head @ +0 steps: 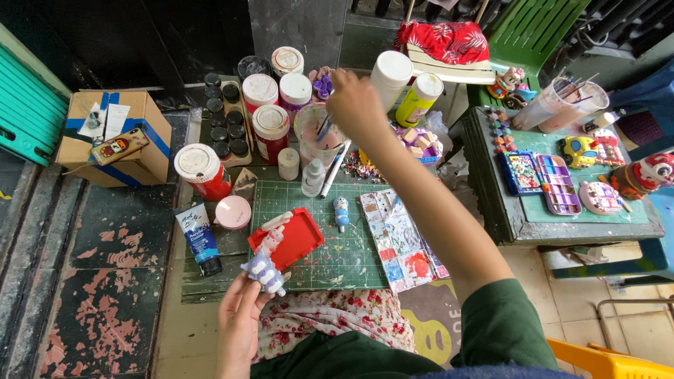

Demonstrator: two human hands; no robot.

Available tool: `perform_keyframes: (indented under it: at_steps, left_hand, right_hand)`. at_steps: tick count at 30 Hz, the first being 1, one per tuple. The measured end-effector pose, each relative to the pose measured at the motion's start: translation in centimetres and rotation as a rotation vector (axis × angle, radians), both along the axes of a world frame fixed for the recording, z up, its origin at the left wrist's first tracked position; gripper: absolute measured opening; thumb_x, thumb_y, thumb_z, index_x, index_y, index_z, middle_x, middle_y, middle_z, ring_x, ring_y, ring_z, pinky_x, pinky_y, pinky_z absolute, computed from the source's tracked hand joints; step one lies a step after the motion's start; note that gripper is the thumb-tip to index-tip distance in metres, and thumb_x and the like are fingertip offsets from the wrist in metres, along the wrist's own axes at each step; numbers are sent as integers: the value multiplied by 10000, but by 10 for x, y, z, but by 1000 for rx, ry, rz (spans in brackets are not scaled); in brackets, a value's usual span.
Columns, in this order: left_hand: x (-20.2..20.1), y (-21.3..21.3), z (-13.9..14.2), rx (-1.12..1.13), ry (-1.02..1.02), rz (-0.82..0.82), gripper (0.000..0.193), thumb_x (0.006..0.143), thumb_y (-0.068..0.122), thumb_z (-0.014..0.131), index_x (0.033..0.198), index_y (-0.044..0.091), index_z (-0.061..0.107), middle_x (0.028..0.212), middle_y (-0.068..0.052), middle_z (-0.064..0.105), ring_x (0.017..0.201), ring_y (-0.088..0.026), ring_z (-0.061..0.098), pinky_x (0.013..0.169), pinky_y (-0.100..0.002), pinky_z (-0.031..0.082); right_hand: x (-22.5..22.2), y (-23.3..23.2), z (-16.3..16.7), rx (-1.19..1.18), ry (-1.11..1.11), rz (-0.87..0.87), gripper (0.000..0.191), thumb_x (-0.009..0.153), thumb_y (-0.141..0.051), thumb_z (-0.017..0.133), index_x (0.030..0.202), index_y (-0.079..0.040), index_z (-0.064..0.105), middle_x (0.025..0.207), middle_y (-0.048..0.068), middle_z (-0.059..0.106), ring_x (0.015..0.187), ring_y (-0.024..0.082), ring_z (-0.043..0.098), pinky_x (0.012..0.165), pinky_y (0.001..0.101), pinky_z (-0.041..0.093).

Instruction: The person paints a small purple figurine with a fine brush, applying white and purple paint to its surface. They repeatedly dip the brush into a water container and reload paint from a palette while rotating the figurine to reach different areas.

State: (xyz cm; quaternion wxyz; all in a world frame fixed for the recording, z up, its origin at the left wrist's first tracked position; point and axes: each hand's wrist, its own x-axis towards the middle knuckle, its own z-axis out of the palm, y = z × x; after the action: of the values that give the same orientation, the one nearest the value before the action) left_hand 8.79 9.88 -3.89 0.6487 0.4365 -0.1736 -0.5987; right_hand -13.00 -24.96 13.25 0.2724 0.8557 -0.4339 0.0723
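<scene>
My left hand (237,317) holds a small lilac and white figurine (265,265) near the front edge of a green cutting mat (344,249). Beside the figurine lies a red tray (295,235). My right hand (354,105) reaches far over the mat, shut on a thin paintbrush (324,128) whose tip goes down into a clear cup of cloudy water (314,137). A small blue and white figure (341,210) lies on the mat. A stained paint palette (397,238) rests at the mat's right side.
Several paint jars with white lids (270,112) crowd the back, with a red jar (200,168) and a blue paint tube (199,238) at left. A cardboard box (116,137) sits far left. A green side table (562,189) with palettes and painted figures stands right.
</scene>
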Motion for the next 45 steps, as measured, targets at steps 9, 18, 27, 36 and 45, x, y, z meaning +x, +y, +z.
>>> perform_keyframes:
  at_steps: [9, 18, 27, 36, 45]
  left_hand:
    - [-4, -1, 2, -2, -7, -20, 450, 985, 72, 572, 1419, -48, 560, 1305, -125, 669, 1082, -185, 668, 901, -365, 556]
    - [-4, 1, -1, 1, 4, -18, 437, 989, 72, 574, 1412, -39, 571, 1303, -119, 670, 1082, -175, 660, 905, -366, 552]
    - [-4, 1, 2, -18, 8, -34, 431, 987, 70, 569, 1404, -41, 570, 1322, -112, 666, 1095, -174, 661, 915, -362, 549]
    - [-7, 2, 5, 21, -11, -47, 443, 987, 73, 562, 1418, -31, 567, 1318, -114, 668, 1095, -177, 661, 923, -366, 546]
    - [-19, -1, 25, -61, 153, -129, 430, 1005, 79, 532, 1419, -36, 552, 1312, -154, 654, 1092, -212, 659, 939, -392, 548]
  right_hand:
    - [-74, 4, 81, 297, -363, -33, 175, 810, -274, 844, 973, -207, 840, 831, 65, 773, 749, 275, 712, 686, 420, 551]
    - [-98, 1, 87, 630, -665, -68, 205, 923, -194, 789, 1069, -53, 761, 822, 94, 753, 675, 146, 719, 594, 322, 548]
    - [-96, -12, 52, 640, -979, 48, 141, 963, -165, 737, 1017, -37, 710, 872, 32, 750, 691, 87, 717, 577, 289, 539]
    - [-32, -11, 7, 420, -1156, 303, 139, 1003, -128, 709, 1108, -38, 705, 1059, 91, 702, 954, 138, 658, 813, 332, 614]
    - [-47, 5, 33, 540, -1641, 567, 108, 1202, -159, 446, 1298, -157, 396, 1075, 122, 717, 800, 167, 730, 628, 258, 572]
